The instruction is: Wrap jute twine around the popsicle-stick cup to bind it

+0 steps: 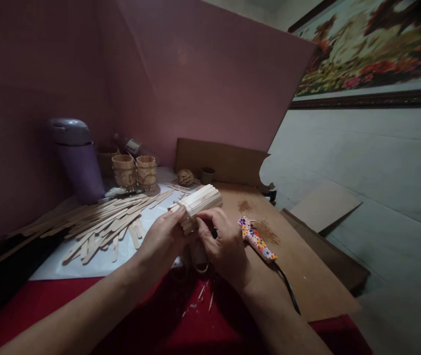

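Note:
A pale cup made of wooden craft sticks [202, 199] lies tilted on its side between my hands, with a thin band visible round it. My left hand [166, 231] is closed on its near left side. My right hand [223, 241] has thumb and fingers pinched at the band on the near right side; whether they also grip a strand is too small to tell. To the right, a flower-patterned glue gun [256, 239] rests on the cardboard. Loose craft sticks [110, 224] are heaped to the left on white paper [102, 268].
Two finished stick cups [146, 172] stand at the back left beside a purple flask [82, 167]. A twine ball [185, 177] and a small dark pot [207, 175] sit behind my hands. The cardboard sheet [306, 281] covers the right side. Stick scraps [210, 301] dot the red cloth [151, 315].

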A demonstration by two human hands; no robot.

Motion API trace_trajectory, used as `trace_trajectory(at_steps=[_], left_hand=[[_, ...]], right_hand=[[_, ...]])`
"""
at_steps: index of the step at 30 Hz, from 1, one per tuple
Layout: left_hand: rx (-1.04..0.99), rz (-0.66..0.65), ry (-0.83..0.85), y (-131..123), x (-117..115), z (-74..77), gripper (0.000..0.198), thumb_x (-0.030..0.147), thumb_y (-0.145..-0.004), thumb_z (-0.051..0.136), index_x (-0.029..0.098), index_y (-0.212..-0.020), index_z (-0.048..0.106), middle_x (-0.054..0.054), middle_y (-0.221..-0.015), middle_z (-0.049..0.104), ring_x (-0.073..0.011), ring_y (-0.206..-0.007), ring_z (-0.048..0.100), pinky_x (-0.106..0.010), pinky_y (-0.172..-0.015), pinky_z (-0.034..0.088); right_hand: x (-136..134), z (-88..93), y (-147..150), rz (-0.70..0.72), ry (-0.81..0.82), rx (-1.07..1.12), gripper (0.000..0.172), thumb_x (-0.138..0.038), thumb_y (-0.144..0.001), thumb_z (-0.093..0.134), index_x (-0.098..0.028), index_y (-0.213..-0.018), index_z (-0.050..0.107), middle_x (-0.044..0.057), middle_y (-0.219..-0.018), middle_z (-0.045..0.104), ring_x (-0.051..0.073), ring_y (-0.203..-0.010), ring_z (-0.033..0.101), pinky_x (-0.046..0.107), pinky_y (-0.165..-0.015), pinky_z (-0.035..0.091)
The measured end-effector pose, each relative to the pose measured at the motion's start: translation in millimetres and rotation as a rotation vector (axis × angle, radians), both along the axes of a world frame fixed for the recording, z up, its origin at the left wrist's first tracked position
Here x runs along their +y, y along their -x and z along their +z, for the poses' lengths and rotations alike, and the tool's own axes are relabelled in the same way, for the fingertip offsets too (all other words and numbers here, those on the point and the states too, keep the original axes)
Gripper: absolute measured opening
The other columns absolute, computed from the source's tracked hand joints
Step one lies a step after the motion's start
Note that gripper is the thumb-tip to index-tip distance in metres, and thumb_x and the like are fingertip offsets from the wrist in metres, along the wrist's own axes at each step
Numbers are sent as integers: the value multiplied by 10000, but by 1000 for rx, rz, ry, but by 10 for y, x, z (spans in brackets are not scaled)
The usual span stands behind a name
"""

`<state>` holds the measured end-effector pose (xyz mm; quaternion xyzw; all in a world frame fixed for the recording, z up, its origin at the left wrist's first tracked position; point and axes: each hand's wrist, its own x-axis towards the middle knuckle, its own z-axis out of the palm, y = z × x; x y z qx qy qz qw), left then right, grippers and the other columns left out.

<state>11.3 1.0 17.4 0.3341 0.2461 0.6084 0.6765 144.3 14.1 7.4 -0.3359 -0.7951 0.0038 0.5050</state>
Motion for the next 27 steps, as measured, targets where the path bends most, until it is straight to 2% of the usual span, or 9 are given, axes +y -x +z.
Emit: trace_trajectory(at_steps=[6,12,15,17,18,21,24,27], left_hand=[[63,2,-61,-26,-37,-40,215,303,-870,600,136,-745,652,-14,-686,602,-109,-624,542,-237,-675,487],[90,8,-64,-41,-29,-71,317,304,-870,598,153,-596,545,27,-572,491,-89,-540,457,-204,-563,430],[91,16,-52,-42,-6,-50,382,281,-888,556,151,-532,511,18,-530,468,-96,-512,440,-214,-534,423],[58,35,-27,-40,10,-26,320,248,-909,508,129,-631,614,-21,-598,557,-121,-571,509,-238,-581,467],[33,36,-6,-38,18,-17,275,235,-917,488,117,-747,668,-50,-687,620,-143,-640,560,-259,-625,494],[-23,-10,44,-26,40,-18,274,238,-927,474,109,-1070,669,-135,-1043,685,-225,-920,629,-352,-773,540],[-38,-45,56,-16,50,-41,292,233,-924,477,93,-1110,653,-167,-1152,665,-262,-1037,617,-399,-851,536],[-21,-32,58,-24,34,-43,257,222,-909,494,85,-1028,676,-160,-1069,694,-257,-1006,633,-395,-864,536]], right_hand=[[-13,-6,1,-53,-18,3,87,-167,-927,503,-163,-893,583,45,-823,628,162,-761,599,277,-681,470],[18,-32,12,-130,-40,-161,123,-182,-943,414,-175,-880,520,59,-811,584,173,-719,576,288,-646,475],[23,-38,17,-123,-42,-225,136,-172,-939,391,-181,-861,502,58,-797,573,171,-700,564,285,-621,462],[22,-25,5,-116,-43,-175,133,-167,-931,390,-185,-847,492,52,-784,566,169,-688,556,285,-615,454],[22,-15,-5,-126,-41,-116,123,-167,-926,394,-186,-850,489,47,-780,564,168,-686,555,286,-618,453],[27,17,-34,-157,-6,62,101,-184,-935,401,-180,-901,496,43,-801,581,168,-722,574,283,-648,455],[33,27,-33,-133,39,78,154,-199,-962,374,-172,-938,524,55,-840,605,172,-766,593,282,-677,455],[32,17,-17,-121,83,60,192,-204,-969,381,-174,-887,552,58,-836,610,171,-764,593,277,-672,448]])
